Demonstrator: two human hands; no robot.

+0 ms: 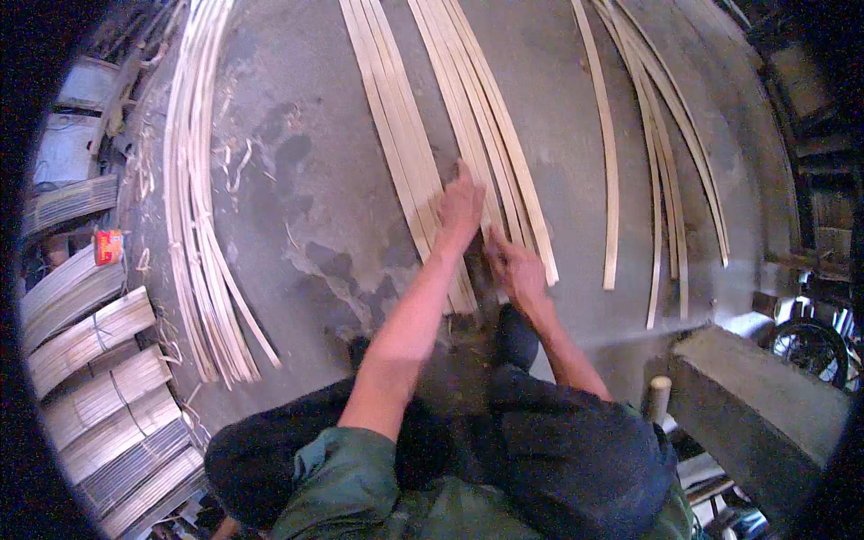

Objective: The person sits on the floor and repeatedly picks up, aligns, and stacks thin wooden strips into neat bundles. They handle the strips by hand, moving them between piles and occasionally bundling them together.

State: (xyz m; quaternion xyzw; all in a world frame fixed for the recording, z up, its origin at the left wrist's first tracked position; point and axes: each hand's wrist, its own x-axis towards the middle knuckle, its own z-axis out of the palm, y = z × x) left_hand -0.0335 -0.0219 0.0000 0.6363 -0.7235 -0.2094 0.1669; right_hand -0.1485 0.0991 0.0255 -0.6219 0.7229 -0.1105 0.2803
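Two rows of long, pale flat bamboo strips lie on the floor in front of me, a left row [387, 99] and a right row [490, 117], with a narrow gap between. My left hand [462, 214] is over this gap, one finger stretched forward along the nearest strip of the right row; its other fingers are partly hidden. Lower and to the right, my right hand [520, 270] is closed, thumb and fingers together at the near end of that same strip. Slight blur softens both hands. The near ends of the strips lie by my feet.
A loose bundle of strips [191, 180] lies at left, tied bundles [99, 333] stacked beyond it with a red can [108, 247] on them. More strips [666, 171] and a single one [610, 180] lie at right. A concrete block [756, 396] stands near right, beside a wooden post [659, 396].
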